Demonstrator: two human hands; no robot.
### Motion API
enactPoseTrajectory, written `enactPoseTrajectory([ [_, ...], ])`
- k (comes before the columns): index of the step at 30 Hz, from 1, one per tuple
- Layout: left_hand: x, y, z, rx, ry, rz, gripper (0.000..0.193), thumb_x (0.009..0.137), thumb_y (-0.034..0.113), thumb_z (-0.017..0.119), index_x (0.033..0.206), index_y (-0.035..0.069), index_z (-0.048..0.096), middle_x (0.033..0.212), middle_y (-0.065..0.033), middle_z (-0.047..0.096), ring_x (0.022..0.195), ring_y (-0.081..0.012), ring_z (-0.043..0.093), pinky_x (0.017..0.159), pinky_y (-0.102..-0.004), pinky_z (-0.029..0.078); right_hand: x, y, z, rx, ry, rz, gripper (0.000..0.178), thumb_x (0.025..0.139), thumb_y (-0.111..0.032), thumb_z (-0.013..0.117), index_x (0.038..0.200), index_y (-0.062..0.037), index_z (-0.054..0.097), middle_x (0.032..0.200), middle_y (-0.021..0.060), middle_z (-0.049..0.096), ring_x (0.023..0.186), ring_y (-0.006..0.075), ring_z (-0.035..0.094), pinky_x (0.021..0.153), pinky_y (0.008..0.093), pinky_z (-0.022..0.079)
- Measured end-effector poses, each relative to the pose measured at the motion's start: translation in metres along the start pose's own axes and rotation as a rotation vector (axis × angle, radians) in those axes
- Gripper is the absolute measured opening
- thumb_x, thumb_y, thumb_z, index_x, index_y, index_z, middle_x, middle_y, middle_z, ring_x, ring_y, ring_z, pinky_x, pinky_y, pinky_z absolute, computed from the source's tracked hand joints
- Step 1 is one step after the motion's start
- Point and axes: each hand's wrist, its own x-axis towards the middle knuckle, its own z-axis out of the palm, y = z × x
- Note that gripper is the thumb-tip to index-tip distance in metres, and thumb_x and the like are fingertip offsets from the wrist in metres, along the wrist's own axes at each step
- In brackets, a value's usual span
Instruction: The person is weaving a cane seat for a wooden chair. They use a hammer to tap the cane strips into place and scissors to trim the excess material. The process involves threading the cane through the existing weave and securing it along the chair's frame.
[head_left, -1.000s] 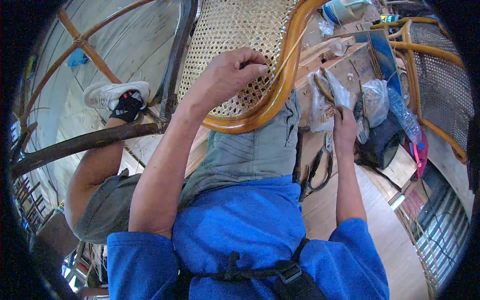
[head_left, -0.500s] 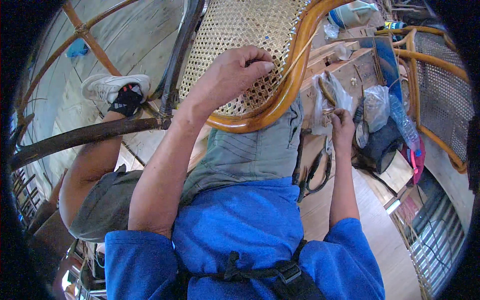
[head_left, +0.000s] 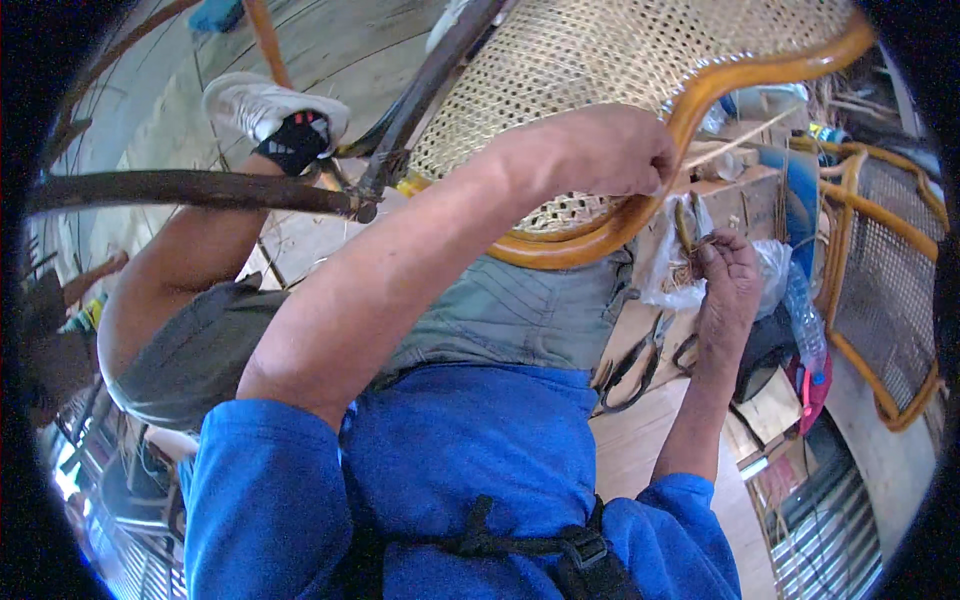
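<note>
A woven cane panel (head_left: 560,70) in a curved, varnished rattan frame (head_left: 585,248) leans over my lap. My left hand (head_left: 615,150) lies across the panel, its fingers closed at the frame's right edge; what they pinch is hidden. A pale cane strip (head_left: 745,138) sticks out to the upper right from beside those fingertips. To the right, my right hand (head_left: 730,268) is closed in a pinch at a clear plastic bag (head_left: 662,268) with thin brown bits in it. Whatever is between its fingertips is too small to name.
Below the bag, black-handled scissors (head_left: 635,370) lie on a board. A plastic bottle (head_left: 806,320) lies beyond my right hand. Another rattan frame with mesh (head_left: 885,270) stands at far right. A dark pole (head_left: 200,193) crosses over my leg on the left.
My left hand has moved right across the panel to the frame's edge. The cane strip now points farther right, away from the frame. My right hand has turned, its fingers still pinched by the bag.
</note>
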Motion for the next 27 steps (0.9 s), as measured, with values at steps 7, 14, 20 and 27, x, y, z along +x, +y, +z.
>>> enactPoseTrajectory([
  [7,0.007,-0.012,-0.002,0.052,0.078,-0.008,0.024,0.075,0.021,0.061,0.093,0.006,0.065,0.075,-0.0121,0.065,0.070,-0.0251,0.062,0.067,-0.0361,0.048,0.014,-0.047,0.048,-0.463,-0.306,-0.328,0.008,0.079,-0.001,0.062,0.087,-0.0022,0.060,0.085,0.0032,0.061,0.081,0.0122,0.058,0.075,0.0257,0.046],
  [14,0.011,-0.027,-0.004,-0.028,0.076,0.009,0.022,0.074,0.022,0.063,0.090,0.007,0.065,0.076,-0.0100,0.065,0.071,-0.0224,0.062,0.066,-0.0346,0.048,0.027,-0.049,0.066,-0.650,-0.445,-0.500,0.010,0.077,-0.003,0.060,0.086,-0.0036,0.060,0.081,0.0081,0.060,0.079,0.0206,0.058,0.072,0.0299,0.046],
  [20,0.010,-0.034,-0.007,-0.056,0.049,0.020,0.022,0.074,0.022,0.064,0.090,0.007,0.064,0.078,-0.0093,0.065,0.072,-0.0213,0.061,0.068,-0.0350,0.048,0.030,-0.047,0.069,-0.682,-0.461,-0.542,0.010,0.075,-0.005,0.061,0.085,-0.0058,0.060,0.079,0.0094,0.059,0.078,0.0255,0.057,0.069,0.0342,0.045],
  [27,0.011,-0.032,-0.010,-0.040,0.025,-0.007,0.026,0.072,0.022,0.066,0.096,0.010,0.067,0.082,-0.0109,0.067,0.076,-0.0249,0.063,0.071,-0.0350,0.049,0.032,-0.050,0.072,-0.817,-0.490,-0.682,0.008,0.076,-0.006,0.061,0.084,-0.0077,0.060,0.075,0.0100,0.057,0.074,0.0277,0.055,0.067,0.0368,0.044],
])
